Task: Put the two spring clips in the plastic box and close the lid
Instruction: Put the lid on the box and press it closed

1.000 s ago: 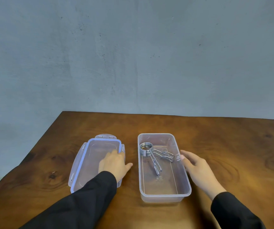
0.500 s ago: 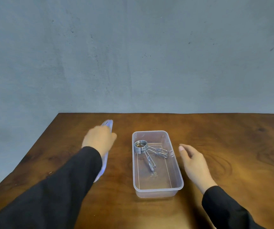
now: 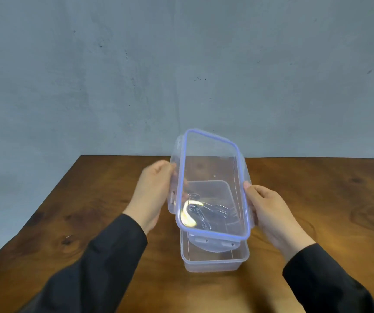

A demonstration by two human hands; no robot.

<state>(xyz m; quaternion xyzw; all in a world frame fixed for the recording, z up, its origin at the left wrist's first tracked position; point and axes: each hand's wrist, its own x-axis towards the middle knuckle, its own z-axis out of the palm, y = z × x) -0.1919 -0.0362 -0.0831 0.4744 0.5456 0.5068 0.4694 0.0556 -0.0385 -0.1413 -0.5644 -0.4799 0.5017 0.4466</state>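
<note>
The clear plastic box (image 3: 215,263) stands open on the table, near its front. Two metal spring clips (image 3: 206,213) lie inside it, seen blurred through the lid. The clear lid (image 3: 213,168) with a blue seal rim hangs tilted in the air above the box, its far end raised. My left hand (image 3: 154,195) grips the lid's left long edge. My right hand (image 3: 269,211) grips its right long edge. The lid's near end sits just above the box rim; whether they touch I cannot tell.
A brown wooden table (image 3: 91,222) carries the box. Its left edge runs diagonally at the lower left. A grey wall (image 3: 181,64) rises right behind the table's far edge.
My left hand lifted the lid from the table at the left and carried it over the box. My right hand left the table and took the lid's right edge.
</note>
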